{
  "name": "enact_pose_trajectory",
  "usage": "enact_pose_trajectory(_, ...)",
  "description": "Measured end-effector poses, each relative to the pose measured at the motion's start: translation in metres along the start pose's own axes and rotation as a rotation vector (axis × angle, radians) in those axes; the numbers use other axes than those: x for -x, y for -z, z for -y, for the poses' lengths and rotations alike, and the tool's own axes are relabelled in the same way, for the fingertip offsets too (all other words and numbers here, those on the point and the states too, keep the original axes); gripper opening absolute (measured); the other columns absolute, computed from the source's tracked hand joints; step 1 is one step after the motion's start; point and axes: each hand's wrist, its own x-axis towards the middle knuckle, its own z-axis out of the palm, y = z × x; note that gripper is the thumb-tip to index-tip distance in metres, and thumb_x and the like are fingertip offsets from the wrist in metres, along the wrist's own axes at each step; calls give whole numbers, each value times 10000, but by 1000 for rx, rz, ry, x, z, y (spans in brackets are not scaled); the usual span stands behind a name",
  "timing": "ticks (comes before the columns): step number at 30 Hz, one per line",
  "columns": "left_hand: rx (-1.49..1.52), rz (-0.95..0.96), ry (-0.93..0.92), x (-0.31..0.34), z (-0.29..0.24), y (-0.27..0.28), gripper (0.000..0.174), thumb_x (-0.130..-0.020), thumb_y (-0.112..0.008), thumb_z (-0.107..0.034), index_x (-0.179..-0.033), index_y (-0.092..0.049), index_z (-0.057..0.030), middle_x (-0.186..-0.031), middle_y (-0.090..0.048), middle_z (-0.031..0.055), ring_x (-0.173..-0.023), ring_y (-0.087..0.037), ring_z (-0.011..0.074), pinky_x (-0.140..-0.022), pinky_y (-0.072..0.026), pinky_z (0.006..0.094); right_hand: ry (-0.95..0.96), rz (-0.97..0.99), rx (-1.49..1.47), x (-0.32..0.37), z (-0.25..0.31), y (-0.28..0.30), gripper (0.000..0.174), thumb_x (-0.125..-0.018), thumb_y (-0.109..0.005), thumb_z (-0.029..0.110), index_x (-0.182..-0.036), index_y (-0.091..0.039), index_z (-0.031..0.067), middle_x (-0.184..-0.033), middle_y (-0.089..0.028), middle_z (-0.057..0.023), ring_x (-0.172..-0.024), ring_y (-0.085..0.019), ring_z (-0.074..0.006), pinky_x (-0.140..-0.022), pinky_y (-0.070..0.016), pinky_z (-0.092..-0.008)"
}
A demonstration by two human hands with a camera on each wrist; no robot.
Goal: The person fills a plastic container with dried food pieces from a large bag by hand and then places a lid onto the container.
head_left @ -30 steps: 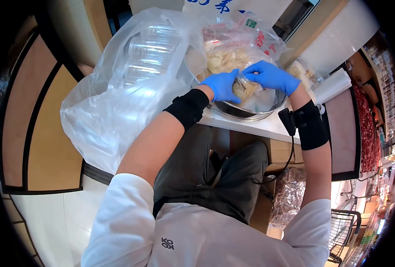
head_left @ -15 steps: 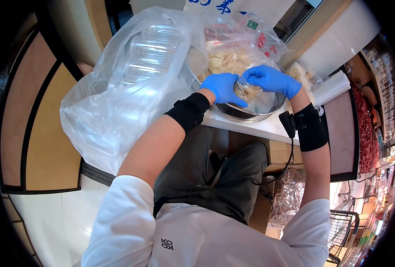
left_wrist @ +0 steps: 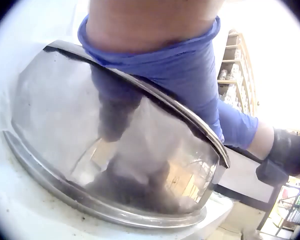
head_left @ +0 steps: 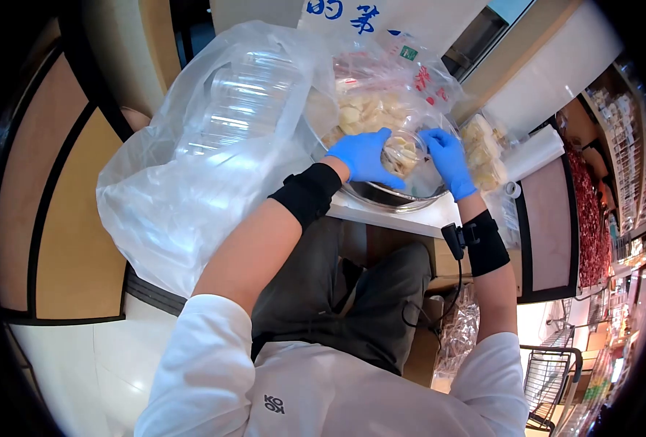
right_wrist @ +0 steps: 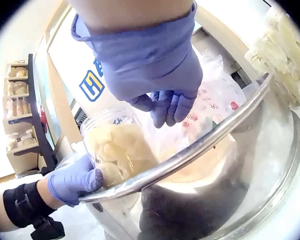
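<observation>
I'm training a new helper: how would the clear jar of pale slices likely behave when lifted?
The clear jar probably stays stiff: its wall looks round where the left hand grips it. It may slip, being smooth and shiny. The pale slices inside could shift, as they look loosely piled.

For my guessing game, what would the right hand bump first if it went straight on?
The right hand would probably bump the red-printed clear plastic bag, though depth is unclear.
</observation>
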Motion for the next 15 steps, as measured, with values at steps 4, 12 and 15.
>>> enact_pose_trajectory(4,113,-6,-103,-9,14,-7,1140,-558,-767,-587,-1411,-285,-5,-1204,-562,264,-1070,-581,370,-920,-456,399,-9,195,56,-2,-2,-9,271,-905,-563,168,-1107,-633,2,-1004,-672,-93,-907,-602,-154,-833,-467,-268)
enact_pose_trajectory(12,72,-184,-27,3,0,-4,1119,-565,-781,-569,-1413,-283,-35,-1247,-529,249,-1112,-555,361,-935,-451,413,123,425,158,-49,-21,-12,419,-902,-573,184,-1284,-512,26,-1211,-587,-153,-1088,-561,-220,-929,-438,-321)
enact_pose_trajectory(15,139,-255,-26,7,-2,-2,1041,-590,-780,-556,-1405,-320,-101,-1284,-511,215,-1122,-551,354,-939,-454,411,173,463,149,-65,-19,-18,434,-892,-595,205,-1281,-511,32,-1235,-573,-157,-1081,-566,-237,-926,-439,-320)
